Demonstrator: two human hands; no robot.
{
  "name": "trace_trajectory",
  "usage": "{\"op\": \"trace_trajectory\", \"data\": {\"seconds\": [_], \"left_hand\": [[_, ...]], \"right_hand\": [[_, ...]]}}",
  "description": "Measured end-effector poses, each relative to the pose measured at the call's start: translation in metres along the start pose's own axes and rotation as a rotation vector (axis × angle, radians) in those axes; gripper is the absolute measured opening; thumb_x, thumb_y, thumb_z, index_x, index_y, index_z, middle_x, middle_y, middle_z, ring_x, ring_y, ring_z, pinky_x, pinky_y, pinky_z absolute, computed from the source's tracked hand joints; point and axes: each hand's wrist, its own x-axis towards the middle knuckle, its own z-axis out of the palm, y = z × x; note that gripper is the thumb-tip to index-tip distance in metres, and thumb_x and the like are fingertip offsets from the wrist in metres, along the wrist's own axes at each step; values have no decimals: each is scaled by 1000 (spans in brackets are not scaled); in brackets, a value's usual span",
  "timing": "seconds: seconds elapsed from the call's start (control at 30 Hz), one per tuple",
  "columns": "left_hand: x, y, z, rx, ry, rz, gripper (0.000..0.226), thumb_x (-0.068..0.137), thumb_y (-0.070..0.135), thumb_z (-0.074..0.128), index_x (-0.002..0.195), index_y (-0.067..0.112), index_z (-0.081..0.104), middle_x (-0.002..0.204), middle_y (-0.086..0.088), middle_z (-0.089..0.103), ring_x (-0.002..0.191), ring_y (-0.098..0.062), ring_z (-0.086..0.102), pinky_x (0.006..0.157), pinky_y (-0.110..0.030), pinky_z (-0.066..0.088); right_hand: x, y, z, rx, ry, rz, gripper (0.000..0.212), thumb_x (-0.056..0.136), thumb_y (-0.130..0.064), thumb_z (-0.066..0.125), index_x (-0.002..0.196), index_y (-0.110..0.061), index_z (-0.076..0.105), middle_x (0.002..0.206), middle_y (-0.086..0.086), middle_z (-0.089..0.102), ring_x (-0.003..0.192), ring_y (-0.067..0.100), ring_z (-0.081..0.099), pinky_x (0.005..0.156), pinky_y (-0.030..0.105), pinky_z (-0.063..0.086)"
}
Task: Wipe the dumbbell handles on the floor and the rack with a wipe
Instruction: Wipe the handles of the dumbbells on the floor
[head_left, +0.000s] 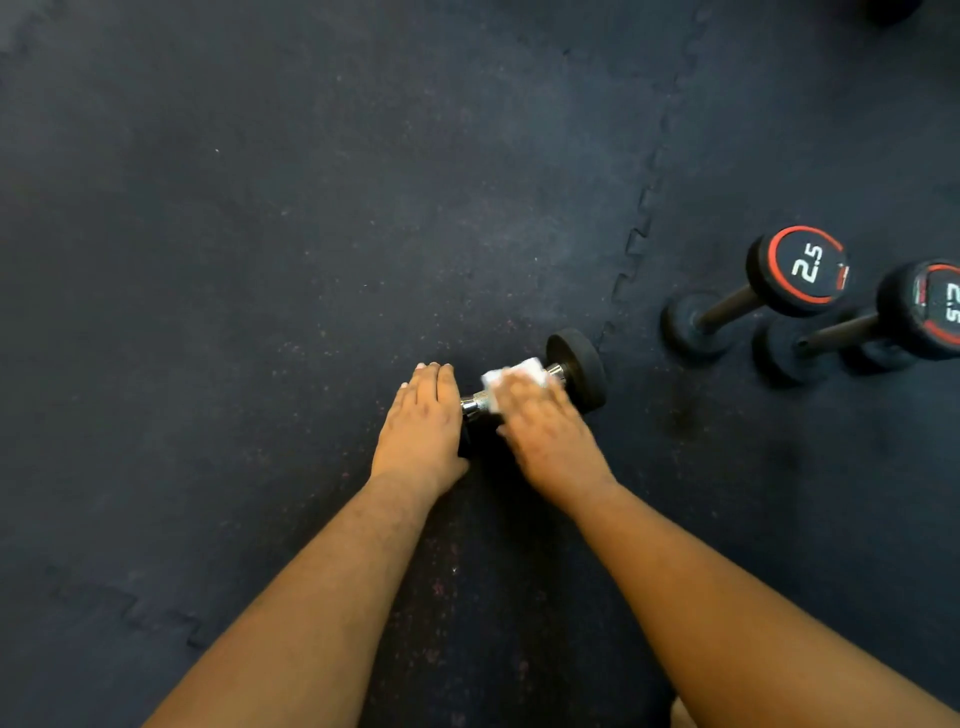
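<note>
The right hand (545, 431) lies over the middle of a chrome handle (480, 402), fingers laid forward across a white wipe (517, 375) which sits between the hand and the metal; the hand is blurred, and whether the fingers curl under the bar cannot be told. The left hand (423, 423) rests flat with fingers straight and together on the near end of the same dumbbell (574, 371), covering that weight head entirely and grasping nothing. The dumbbell lies on its side on the dark rubber floor (260, 260), its far black head exposed to the upper right of the wipe, and a short stretch of knurled bar shows between the two hands. Two further dumbbells stand on end well to the right: the nearer 2.5 dumbbell (753, 301), marked "2.5" inside a red ring on its upper face, and just beside it a second upright dumbbell (878, 332), partly cut off by the frame edge. A jigsaw-edged mat seam (644, 218) runs across the floor between the lying dumbbell and the upright pair. Both forearms are bare.
</note>
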Motion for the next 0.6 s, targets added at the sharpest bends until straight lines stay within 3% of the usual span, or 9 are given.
{"op": "trace_trajectory", "data": {"seconds": [0.07,0.1,0.23,0.27,0.37,0.43,0.53,0.6], "left_hand": [[0,1,1,6,8,0,118,76,30,83,160,4,5,166,-15,14,157,-27,7,128,-39,11],[0,0,1,8,9,0,117,76,30,83,160,4,5,166,-15,14,157,-27,7,128,-39,10],[2,-2,0,13,16,6,110,81,30,79,159,4,6,166,-15,15,157,-27,7,128,-39,10],[2,-2,0,19,14,8,113,79,32,81,159,4,6,166,-15,15,157,-28,7,128,-40,10],[0,1,0,49,28,7,129,68,43,90,159,5,8,164,-15,17,156,-29,10,128,-43,12],[-1,2,1,59,51,10,128,69,43,91,159,5,9,164,-15,17,156,-29,10,128,-42,13],[-2,0,1,35,63,17,116,76,33,86,159,5,9,165,-13,17,156,-27,10,128,-37,12],[-2,-2,-3,3,40,19,115,76,29,87,160,7,10,166,-11,18,156,-24,12,127,-35,14]], "right_hand": [[-3,0,-1,51,19,240,68,101,-23,55,158,-5,22,164,17,24,154,29,15,125,44,15],[-5,-8,2,69,28,260,70,100,-21,55,159,-5,20,165,17,21,155,30,12,125,44,14],[-3,-28,11,36,18,-122,69,89,-10,61,153,-2,35,159,17,35,150,32,29,122,47,22],[0,-23,9,0,30,-139,67,89,-11,60,152,-4,38,158,15,39,149,30,32,122,47,25],[3,-7,5,38,74,179,69,93,-10,60,156,-8,30,160,11,35,152,26,24,123,46,20],[3,-13,7,96,100,255,66,95,-7,53,157,-8,29,161,11,34,153,25,21,124,47,18],[10,-28,9,163,94,2,55,91,-5,46,146,-3,48,150,14,50,144,30,41,119,52,33],[16,-28,8,186,80,-100,52,89,-3,56,141,-4,55,144,14,57,138,30,49,119,48,33]]}}
